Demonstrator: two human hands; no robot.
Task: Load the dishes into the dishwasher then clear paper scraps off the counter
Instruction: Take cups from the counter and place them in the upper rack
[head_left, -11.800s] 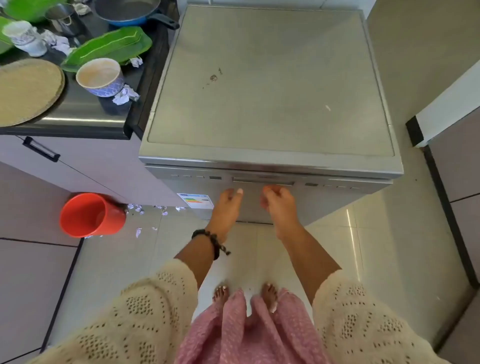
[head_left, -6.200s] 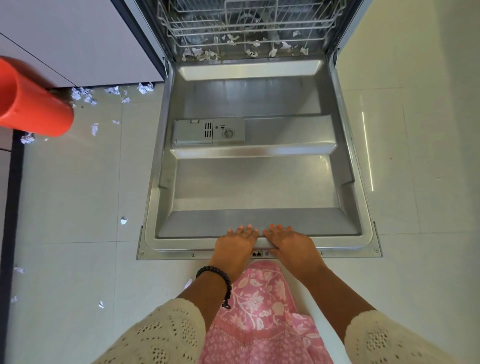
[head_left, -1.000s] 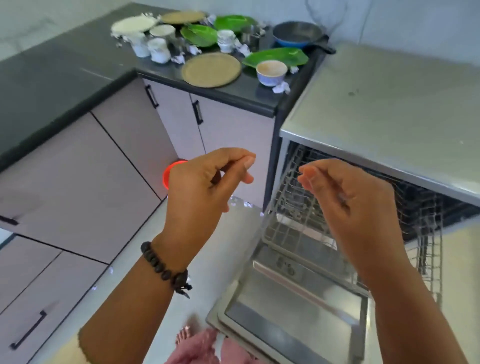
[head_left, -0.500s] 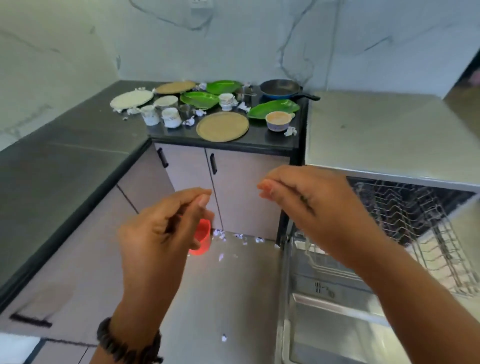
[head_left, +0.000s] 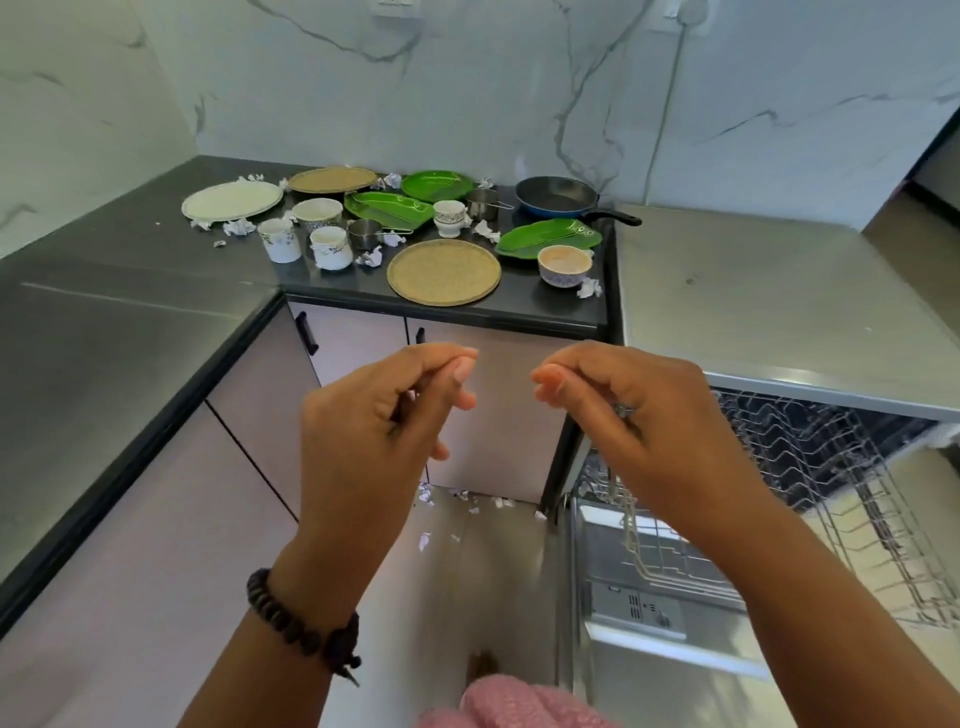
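Left hand (head_left: 374, 415) and right hand (head_left: 639, 415) loosely curled, empty. Suggest first taking the blue-patterned ceramic bowl (head_left: 564, 265) at desk's (head_left: 156, 322) front-right corner, beside open steel dishwasher (head_left: 779, 291).

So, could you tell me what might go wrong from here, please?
The open dishwasher door lies low beside the person's feet, so stepping toward the counter could mean a trip. Paper scraps sit among the dishes, like the one touching the bowl, and could ride into the rack. Scraps on the floor may be slippery.
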